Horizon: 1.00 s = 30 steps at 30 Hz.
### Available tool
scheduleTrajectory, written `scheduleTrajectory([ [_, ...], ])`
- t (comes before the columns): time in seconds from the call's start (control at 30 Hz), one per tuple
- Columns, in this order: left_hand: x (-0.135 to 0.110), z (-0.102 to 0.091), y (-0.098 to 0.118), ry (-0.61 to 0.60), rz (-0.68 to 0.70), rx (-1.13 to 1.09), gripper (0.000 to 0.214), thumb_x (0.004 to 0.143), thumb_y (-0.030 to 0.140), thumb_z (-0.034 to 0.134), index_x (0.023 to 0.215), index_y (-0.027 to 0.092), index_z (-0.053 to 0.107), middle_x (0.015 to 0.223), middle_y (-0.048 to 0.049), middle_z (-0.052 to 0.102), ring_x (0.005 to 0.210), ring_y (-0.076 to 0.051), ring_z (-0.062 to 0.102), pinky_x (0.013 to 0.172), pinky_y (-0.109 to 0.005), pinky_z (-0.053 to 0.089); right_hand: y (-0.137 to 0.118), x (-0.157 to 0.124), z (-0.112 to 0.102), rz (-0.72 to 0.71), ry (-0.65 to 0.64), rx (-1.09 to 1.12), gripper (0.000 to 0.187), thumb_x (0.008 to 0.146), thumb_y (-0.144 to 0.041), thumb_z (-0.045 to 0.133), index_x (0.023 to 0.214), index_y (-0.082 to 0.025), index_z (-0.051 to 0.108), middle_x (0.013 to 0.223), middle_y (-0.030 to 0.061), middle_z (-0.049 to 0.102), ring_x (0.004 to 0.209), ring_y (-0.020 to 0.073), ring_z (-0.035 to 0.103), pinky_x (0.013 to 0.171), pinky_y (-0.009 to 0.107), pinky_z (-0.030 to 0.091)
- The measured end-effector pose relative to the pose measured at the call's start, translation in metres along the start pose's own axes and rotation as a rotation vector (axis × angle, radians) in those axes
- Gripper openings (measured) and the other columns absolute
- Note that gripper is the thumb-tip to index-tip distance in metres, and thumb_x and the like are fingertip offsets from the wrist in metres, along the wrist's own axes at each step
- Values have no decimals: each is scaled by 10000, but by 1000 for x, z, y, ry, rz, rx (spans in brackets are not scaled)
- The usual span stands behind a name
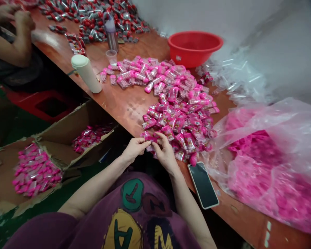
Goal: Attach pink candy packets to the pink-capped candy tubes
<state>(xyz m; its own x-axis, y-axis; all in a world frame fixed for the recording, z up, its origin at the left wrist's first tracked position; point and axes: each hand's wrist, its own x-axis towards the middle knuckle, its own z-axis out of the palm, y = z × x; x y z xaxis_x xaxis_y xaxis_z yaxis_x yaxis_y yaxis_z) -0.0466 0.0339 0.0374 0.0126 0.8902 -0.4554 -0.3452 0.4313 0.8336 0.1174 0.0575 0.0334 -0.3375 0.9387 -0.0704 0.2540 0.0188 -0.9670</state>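
Note:
My left hand (134,148) and my right hand (165,152) meet at the table's near edge, both pinched on one small pink packet (152,139) held between them. Just beyond my fingers lies a big heap of the same pink packets (181,107) spread over the brown table (124,103). A black phone (203,185) lies face up right of my right wrist.
A clear bag of pink pieces (269,166) fills the right side. Behind the heap stand a red basin (194,46), a white bottle (86,73), a small cup (111,56) and a grey bottle (111,33). Cardboard boxes with pink packets (36,171) sit lower left. Another person's arms (12,38) work at the far left by red packets (93,17).

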Motion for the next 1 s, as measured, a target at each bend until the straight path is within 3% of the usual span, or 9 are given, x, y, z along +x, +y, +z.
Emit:
scheduleTrajectory([
  [0.13, 5, -15, -3, 107, -3, -216, 581, 578, 583, 995, 648, 131, 636, 461, 65, 437, 410, -33, 355, 459, -217, 254, 3, 21, 30, -32, -16, 15, 389, 1012, -274, 557, 1400, -243, 546, 960, 34, 734, 866, 187, 739, 819, 337, 595],
  [0.27, 5, -27, -4, 104, -81, -411, 527, 584, 472, 1033, 723, 96, 691, 542, 63, 489, 425, -13, 361, 449, -196, 279, 4, 34, 45, -31, -22, -68, 343, 1035, -287, 518, 1373, -234, 546, 845, 16, 709, 753, 184, 702, 718, 314, 555],
  [0.5, 21, -35, 7, 246, -2, -450, 530, 544, 453, 1057, 694, 85, 706, 557, 53, 522, 408, -1, 370, 434, -189, 292, -18, 66, 46, -69, -151, -389, 368, 1060, -273, 470, 1410, -227, 576, 987, 79, 783, 832, 224, 755, 768, 338, 565],
  [0.6, 32, -40, 21, 318, 30, -501, 539, 489, 422, 1076, 681, 91, 697, 576, 47, 551, 408, 1, 369, 427, -189, 292, -40, 103, 42, -81, -312, -552, 351, 1084, -363, 492, 1390, -258, 628, 1050, 84, 810, 945, 248, 778, 839, 346, 568],
  [0.67, 36, -46, 29, 355, 44, -524, 529, 484, 396, 1081, 684, 95, 694, 607, 37, 580, 420, 1, 376, 428, -188, 296, -54, 142, 32, -99, -343, -589, 339, 1059, -453, 575, 1331, -279, 678, 1091, 72, 818, 996, 248, 773, 871, 340, 564],
  [0.73, 35, -52, 32, 386, 46, -528, 510, 502, 380, 1078, 687, 98, 695, 639, 28, 599, 437, 5, 378, 433, -183, 294, -65, 191, 16, -100, -199, -551, 347, 1072, -486, 547, 1273, -253, 706, 1162, 79, 810, 1035, 231, 762, 920, 335, 562],
  [0.83, 28, -60, 25, 411, 32, -502, 483, 532, 379, 1070, 681, 99, 705, 645, 32, 579, 465, 4, 382, 449, -173, 302, -72, 267, -12, 98, 163, -665, 438, 1105, -483, 440, 1135, -156, 730, 1094, 136, 805, 1011, 258, 759, 943, 367, 564],
  [0.9, 21, -64, 16, 426, 4, -473, 476, 551, 395, 1063, 678, 98, 713, 650, 28, 570, 483, 0, 391, 459, -171, 311, -71, 306, -26, 212, 371, -742, 474, 1098, -462, 461, 1344, -90, 625, 1284, 214, 751, 1195, 320, 722, 1024, 425, 544],
  [1.0, 11, -69, 0, 427, -66, -443, 480, 569, 427, 1054, 680, 93, 728, 656, 20, 567, 489, -1, 377, 456, -173, 299, -64, 338, -28, 270, 477, -829, 624, 1055, -463, 555, 1488, -21, 475, 1485, 334, 592, 1374, 431, 614, 1102, 550, 493],
])
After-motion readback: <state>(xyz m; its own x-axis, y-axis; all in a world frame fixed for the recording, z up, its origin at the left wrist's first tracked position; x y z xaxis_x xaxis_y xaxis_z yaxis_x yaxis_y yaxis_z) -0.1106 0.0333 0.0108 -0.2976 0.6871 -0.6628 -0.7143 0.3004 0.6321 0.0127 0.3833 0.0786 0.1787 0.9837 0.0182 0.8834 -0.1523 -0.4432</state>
